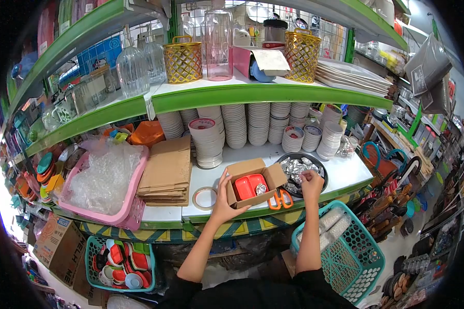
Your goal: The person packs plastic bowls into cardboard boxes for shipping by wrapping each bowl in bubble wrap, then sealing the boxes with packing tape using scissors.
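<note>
My left hand (224, 202) grips the left side of a small open cardboard box (241, 205), thumb along its front. Inside the box lies a red divided dish (246, 186), with a crumpled foil piece (261, 188) in its right part. My right hand (311, 185) is over a round black bowl (323, 171) full of foil pieces (293, 167). Its fingers are pinched together on what looks like one foil piece, mostly hidden by the fingertips. Orange-handled scissors (280, 200) lie between the box and the bowl. A tape roll (205, 198) rests left of my left hand.
Flattened cardboard (165, 172) is stacked at left beside a pink basket (131, 203) of bubble wrap. White bowls (206, 144) stand in stacks behind. A green-edged shelf (273, 95) overhangs the counter. Below are a teal basket (363, 247) and a dish-filled basket (95, 280).
</note>
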A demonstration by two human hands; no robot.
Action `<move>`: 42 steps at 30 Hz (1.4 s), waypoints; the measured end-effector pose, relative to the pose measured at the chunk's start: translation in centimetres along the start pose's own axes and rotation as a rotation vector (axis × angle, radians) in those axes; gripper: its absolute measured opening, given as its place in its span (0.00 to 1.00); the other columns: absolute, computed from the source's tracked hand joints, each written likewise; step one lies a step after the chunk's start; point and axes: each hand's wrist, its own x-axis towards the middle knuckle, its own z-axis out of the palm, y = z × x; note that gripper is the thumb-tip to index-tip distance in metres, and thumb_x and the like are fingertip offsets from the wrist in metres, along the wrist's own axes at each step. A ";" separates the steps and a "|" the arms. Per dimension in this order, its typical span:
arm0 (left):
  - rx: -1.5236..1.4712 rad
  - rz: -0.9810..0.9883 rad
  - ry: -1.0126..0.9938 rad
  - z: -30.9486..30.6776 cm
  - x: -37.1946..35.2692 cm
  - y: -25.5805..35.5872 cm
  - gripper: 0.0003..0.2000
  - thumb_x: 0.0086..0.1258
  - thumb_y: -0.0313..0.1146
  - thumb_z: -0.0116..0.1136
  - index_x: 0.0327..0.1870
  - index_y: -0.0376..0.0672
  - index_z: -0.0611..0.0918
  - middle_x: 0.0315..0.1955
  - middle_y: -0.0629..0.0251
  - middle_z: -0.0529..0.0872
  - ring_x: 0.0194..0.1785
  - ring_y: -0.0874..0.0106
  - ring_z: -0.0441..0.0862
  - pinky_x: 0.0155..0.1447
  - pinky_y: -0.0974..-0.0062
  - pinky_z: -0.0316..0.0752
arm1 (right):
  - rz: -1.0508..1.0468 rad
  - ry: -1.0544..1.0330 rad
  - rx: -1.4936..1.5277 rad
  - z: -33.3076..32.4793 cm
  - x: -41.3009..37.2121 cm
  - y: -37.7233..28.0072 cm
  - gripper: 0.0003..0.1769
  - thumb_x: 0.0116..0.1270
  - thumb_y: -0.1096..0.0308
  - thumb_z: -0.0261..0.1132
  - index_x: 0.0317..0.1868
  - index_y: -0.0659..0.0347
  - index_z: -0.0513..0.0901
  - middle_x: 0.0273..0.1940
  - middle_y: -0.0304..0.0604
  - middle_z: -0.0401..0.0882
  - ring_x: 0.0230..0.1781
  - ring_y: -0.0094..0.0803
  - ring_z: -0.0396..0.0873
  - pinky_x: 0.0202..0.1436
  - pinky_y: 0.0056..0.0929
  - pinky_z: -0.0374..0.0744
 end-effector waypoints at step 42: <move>0.004 -0.002 0.004 -0.3 0.1 0.4 0.52 0.39 0.38 0.78 0.68 0.46 0.56 0.72 0.49 0.50 0.73 0.52 0.54 0.72 0.58 0.57 | -0.239 0.086 0.110 3.3 -1.0 -4.6 0.06 0.54 0.80 0.63 0.34 0.66 0.81 0.31 0.48 0.81 0.31 0.41 0.80 0.35 0.33 0.77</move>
